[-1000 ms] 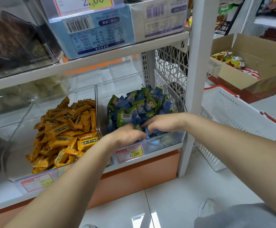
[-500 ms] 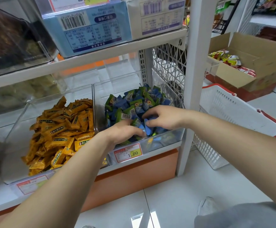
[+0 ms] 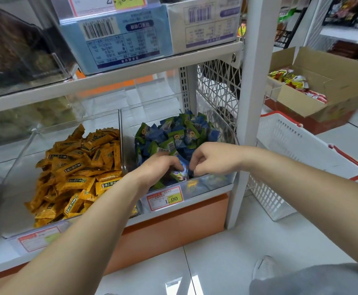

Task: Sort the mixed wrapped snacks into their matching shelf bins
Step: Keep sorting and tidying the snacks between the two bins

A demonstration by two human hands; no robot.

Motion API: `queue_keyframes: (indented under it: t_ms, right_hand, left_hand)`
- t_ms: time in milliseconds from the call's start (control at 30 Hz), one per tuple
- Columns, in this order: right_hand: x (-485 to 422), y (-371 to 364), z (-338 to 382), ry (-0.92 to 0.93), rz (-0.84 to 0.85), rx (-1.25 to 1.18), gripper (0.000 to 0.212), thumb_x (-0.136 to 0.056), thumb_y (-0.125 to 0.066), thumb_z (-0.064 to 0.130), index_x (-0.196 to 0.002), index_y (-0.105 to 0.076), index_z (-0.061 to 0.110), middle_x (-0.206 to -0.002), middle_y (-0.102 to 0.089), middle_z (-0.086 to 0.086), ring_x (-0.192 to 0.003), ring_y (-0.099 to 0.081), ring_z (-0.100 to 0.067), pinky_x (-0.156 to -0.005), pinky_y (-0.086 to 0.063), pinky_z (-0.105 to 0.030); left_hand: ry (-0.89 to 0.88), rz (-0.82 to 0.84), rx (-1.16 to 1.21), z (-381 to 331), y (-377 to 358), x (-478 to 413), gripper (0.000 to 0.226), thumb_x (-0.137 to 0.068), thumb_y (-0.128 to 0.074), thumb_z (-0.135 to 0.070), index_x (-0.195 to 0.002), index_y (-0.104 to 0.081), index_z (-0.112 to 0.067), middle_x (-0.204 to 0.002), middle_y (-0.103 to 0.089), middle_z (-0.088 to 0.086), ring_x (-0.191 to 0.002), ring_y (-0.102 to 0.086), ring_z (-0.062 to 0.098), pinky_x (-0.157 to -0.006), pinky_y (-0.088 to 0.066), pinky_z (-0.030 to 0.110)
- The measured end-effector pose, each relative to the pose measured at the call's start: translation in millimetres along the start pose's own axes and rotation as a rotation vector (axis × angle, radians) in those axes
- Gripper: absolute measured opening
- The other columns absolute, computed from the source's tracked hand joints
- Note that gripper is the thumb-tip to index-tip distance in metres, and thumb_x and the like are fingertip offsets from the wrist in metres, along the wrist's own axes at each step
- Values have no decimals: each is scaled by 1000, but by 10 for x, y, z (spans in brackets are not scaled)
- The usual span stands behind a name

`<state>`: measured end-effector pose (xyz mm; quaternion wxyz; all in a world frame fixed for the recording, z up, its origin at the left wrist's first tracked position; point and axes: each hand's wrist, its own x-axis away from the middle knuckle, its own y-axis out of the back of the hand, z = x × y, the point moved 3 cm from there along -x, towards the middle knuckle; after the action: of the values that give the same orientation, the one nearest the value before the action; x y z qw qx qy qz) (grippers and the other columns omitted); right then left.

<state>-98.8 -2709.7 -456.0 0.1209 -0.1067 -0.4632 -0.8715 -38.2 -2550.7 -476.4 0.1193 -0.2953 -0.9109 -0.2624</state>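
Note:
A clear bin (image 3: pixel 152 111) on the low shelf holds a heap of blue and green wrapped snacks (image 3: pixel 178 133). Both my hands reach into its front part. My left hand (image 3: pixel 156 169) has its fingers curled round a blue wrapped snack (image 3: pixel 182 169) near the bin's front wall. My right hand (image 3: pixel 210 155) is close beside it, knuckles up, fingertips pinching into the blue wrappers just right of that snack. What lies under the fingers is hidden. To the left, a second clear bin (image 3: pixel 76 124) holds yellow wrapped snacks (image 3: pixel 78 173).
A white shelf post (image 3: pixel 252 103) stands right of the bin, with a white basket with red handles (image 3: pixel 291 150) beyond it on the floor. An open cardboard box (image 3: pixel 333 86) of red and yellow packets sits at the back right. Boxes fill the upper shelf.
Both hands have stayed in the blue and green bin and shifted a little toward each other, fingers curling tighter into the front wrappers. The camera view moved slightly.

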Motion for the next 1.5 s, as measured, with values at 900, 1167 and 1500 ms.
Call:
queue_keyframes:
  t_ms: [900,1167,1500]
  right_hand:
    - [60,-27,-25,235,-59,-196,11,-83,-78,24,-89,-75,33,-89,-72,15,-73,-65,-5,-68,-53,-24]
    - [114,69,259,246,-250,-1118,21,-95,-60,-3,-112,-62,8,-100,-74,-14,-85,-75,-25,-74,-62,-29]
    - [-56,34,377,128,-368,-612,16,-94,-66,26,-108,-68,34,-106,-71,10,-100,-67,-10,-77,-53,-22]
  left_hand:
    - [-380,-163,-1248,-288,248,304,35,-95,-54,-45,-123,-60,-25,-113,-67,3,-99,-62,24,-80,-55,39]
    - [-628,-270,-324,-340,374,577,30,-90,-68,-40,-119,-66,-30,-92,-73,-11,-81,-69,6,-74,-57,35]
    - [-326,-843,-721,105,1403,613,33,-87,-67,-43,-116,-68,-27,-101,-69,0,-96,-63,27,-70,-45,33]
